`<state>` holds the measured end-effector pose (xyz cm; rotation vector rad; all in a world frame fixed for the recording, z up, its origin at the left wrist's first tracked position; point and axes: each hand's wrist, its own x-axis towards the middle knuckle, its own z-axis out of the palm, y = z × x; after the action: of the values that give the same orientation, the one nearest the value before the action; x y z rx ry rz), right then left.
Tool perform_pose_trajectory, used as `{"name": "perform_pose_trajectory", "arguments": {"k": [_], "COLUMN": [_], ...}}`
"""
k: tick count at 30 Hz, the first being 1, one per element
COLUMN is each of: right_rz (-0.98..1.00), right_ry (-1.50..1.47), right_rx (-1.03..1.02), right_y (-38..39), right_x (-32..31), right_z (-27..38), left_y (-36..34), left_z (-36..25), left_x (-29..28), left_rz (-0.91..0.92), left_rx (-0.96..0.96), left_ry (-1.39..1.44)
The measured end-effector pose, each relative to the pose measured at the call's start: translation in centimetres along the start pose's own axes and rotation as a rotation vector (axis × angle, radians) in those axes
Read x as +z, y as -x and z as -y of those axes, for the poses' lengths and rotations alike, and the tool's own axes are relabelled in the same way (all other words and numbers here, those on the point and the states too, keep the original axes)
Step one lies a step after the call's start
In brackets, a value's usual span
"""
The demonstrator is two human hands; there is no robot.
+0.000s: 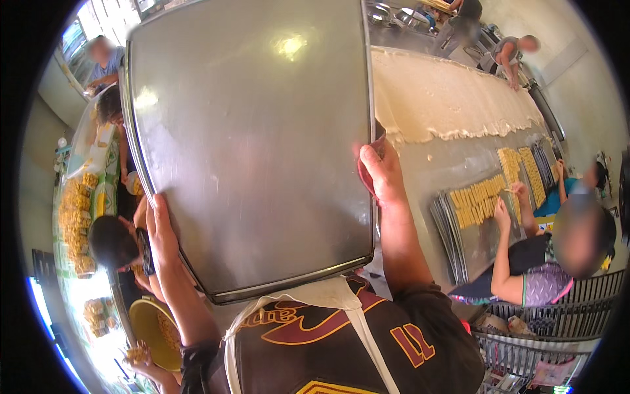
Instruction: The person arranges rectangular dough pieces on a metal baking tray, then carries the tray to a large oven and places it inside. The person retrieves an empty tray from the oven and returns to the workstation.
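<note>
A stack of large metal baking trays (252, 151) fills the middle of the head view, held up in front of my chest. Several rims show along its left side, and the top tray's flat surface is bare. My left hand (163, 226) grips the stack's left edge near the lower corner. On the opposite edge, higher up, my right hand (385, 174) is closed with the thumb over the rim. A dark red cloth (365, 176) lies between that palm and the metal. The fingers under the trays are hidden.
To the right, a metal table bears a wide dough sheet (453, 95) and trays of dough strips (476, 200), handled by a seated person (518, 276). Plastic crates (558, 318) stand behind. At left, people sit beside bagged snacks (75, 217) and a yellow basin (152, 331).
</note>
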<state>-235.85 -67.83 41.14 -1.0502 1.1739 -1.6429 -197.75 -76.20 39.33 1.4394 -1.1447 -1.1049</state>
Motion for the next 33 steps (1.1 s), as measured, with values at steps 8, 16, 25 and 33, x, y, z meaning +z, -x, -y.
{"name": "perform_pose_trajectory", "arguments": {"k": [8, 16, 25, 33], "right_rz": [0.065, -0.012, -0.023, -0.215], "right_ry": [-0.094, -0.071, -0.162, -0.2], "right_rx": [0.047, -0.016, -0.039, -0.021], "right_y": [-9.2, -18.3, -28.6, -35.9], "right_x": [0.3, 1.3, 2.0, 1.6], "right_z": [-3.7, -5.1, -6.1, -6.0], "left_y": [-8.2, -18.3, -32.9, -44.2], "left_z": [1.2, -1.9, -4.1, -6.6], "left_x": [2.5, 6.7, 11.4, 17.3], "left_rz": [0.084, 0.055, 0.037, 0.187], "left_rx": [0.001, 0.036, 0.054, 0.145], "left_ry": [0.051, 0.077, -0.042, -0.102]}}
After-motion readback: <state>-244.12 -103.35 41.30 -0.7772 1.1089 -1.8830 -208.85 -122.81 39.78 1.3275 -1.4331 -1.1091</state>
